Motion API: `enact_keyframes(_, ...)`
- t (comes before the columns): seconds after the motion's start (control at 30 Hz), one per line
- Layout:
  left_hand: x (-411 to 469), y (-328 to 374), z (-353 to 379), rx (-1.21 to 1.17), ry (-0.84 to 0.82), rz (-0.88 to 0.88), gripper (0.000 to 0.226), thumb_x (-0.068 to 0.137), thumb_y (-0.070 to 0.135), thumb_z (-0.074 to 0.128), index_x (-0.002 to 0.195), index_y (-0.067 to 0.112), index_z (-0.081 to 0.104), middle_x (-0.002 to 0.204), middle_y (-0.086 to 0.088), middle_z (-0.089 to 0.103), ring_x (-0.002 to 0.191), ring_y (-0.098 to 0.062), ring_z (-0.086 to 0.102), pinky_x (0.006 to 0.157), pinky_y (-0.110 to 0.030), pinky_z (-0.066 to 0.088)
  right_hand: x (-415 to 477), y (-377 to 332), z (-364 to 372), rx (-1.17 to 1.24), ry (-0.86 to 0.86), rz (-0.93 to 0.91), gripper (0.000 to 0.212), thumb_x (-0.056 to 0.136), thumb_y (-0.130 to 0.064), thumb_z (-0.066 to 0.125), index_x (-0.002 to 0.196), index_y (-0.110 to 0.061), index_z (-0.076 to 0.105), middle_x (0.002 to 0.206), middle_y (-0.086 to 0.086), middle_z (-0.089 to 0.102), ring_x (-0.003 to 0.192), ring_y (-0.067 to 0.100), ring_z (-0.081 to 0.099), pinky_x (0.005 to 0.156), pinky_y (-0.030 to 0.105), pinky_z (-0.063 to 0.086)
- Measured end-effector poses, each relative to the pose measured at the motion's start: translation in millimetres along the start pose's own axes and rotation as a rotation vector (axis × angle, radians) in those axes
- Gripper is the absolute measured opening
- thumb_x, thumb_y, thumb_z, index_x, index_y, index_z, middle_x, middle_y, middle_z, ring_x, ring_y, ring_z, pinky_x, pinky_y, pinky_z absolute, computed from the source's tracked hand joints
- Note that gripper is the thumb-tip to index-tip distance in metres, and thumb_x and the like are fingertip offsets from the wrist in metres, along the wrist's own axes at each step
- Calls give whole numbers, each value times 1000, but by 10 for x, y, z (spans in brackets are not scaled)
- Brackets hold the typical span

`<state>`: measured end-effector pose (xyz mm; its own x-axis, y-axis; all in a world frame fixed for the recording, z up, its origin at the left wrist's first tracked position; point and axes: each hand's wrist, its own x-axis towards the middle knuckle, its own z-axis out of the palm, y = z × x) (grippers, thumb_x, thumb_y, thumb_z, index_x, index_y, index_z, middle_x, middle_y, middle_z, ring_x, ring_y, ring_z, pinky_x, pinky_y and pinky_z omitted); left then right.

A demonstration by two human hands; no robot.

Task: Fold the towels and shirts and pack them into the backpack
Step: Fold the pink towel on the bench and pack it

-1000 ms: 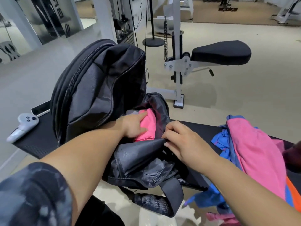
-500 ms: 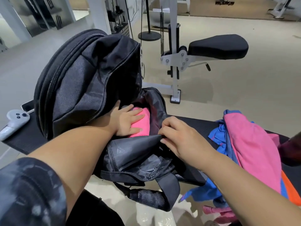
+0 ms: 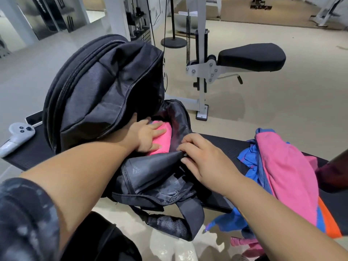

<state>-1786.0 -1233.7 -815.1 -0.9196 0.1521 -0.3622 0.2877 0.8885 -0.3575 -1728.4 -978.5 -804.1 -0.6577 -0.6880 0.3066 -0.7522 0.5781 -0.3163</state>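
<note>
Now I see left hand (image 3: pixel 148 136) flat, fingers straight, pressing on folded pink cloth (image 3: pixel 162 142) inside main opening of black fabric backpack (image 3: pixel 98 87); towel or shirt, I cannot tell. Right hand (image 3: pixel 203 159) pinches near edge of opening, fingers curled on fabric. Backpack lies on black ribbed bench pad (image 3: pixel 222 146), front flap thrown back. Heap of pink, blue and orange clothes (image 3: pixel 286 178) lies on pad at right, just beside right forearm. White handheld controller (image 3: pixel 18 134) rests at left end.

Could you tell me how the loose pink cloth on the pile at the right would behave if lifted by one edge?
Probably floppy: the loose pink cloth drapes in soft folds off the black padded bench. Likely light, since it looks thin. Lifting it might drag the crumpled blue garment beneath it.
</note>
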Motion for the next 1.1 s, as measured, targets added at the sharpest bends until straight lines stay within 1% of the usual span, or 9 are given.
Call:
enact_keyframes(0.1, -209, 0, -310, -299, 181, -37, 64, 101, 57, 37, 159, 34, 22, 166, 2, 21, 151, -24, 24, 119, -53, 21, -4, -49, 14, 105, -27, 73, 66, 96, -42, 59, 155, -27, 32, 159, -12, 26, 142, 13, 35, 111, 30, 39)
enact_keyframes(0.2, -574, 80, -604, -763, 379, 30, 63, 99, 61, 34, 155, 33, 31, 153, -2, 47, 138, -21, 46, 113, -36, 36, 9, -78, 100, 259, -46, 218, 102, 88, -54, 67, 160, -29, -1, 167, -17, -1, 152, 0, 4, 120, 22, 16)
enact_keyframes(0.27, -867, 250, -730, -798, 413, 154, 65, 96, 61, 41, 155, 38, 29, 149, 4, 49, 131, -14, 49, 109, -34, 39, 52, -37, 204, 340, -35, 345, 121, 77, -66, 72, 160, -29, -7, 167, -15, -7, 152, 2, -4, 124, 29, 13)
enact_keyframes(0.37, -1113, 501, -718, -527, 405, 202, 74, 90, 57, 57, 155, 45, 22, 154, 6, 38, 136, -15, 44, 104, -39, 46, 141, 43, 330, 364, -85, 473, 143, 48, -82, 67, 158, -36, -13, 168, -7, -13, 155, 17, -7, 124, 49, 16)
enact_keyframes(0.47, -1079, 556, -570, -233, 391, 107, 77, 88, 51, 60, 152, 44, 17, 148, 1, 39, 120, -23, 56, 84, -41, 55, 258, 52, 406, 414, -196, 533, 150, 40, -75, 78, 149, -53, -23, 167, -3, -16, 154, 25, -12, 122, 60, 13)
enact_keyframes(0.57, -1063, 481, -477, -65, 369, 22, 80, 88, 43, 63, 151, 39, 13, 140, -1, 43, 102, -23, 62, 66, -34, 49, 439, -4, 499, 480, -215, 542, 158, 42, -66, 92, 142, -59, -30, 167, -3, -16, 154, 27, -14, 123, 57, 12)
enact_keyframes(0.63, -1080, 359, -472, 39, 373, -37, 84, 89, 42, 64, 155, 34, 14, 146, -5, 38, 103, -24, 63, 63, -32, 42, 596, -65, 575, 515, -186, 538, 159, 42, -67, 93, 141, -60, -31, 167, -2, -15, 154, 27, -14, 124, 55, 13)
enact_keyframes(0.87, -1045, -236, -408, 122, 273, -142, 82, 95, 44, 58, 159, 30, 8, 131, -6, 38, 98, -25, 61, 61, -34, 36, 1161, -295, 865, 518, -154, 518, 156, 41, -74, 88, 140, -59, -32, 168, 4, -14, 154, 32, -11, 121, 58, 18)
enact_keyframes(1.1, -1088, -912, -153, 172, 182, -243, 82, 98, 41, 54, 160, 29, 2, 130, -6, 37, 81, -20, 57, 56, -33, 46, 1815, -576, 1180, 410, -282, 438, 132, 67, -74, 75, 146, -54, -28, 169, 8, -2, 154, 33, 11, 117, 52, 32)
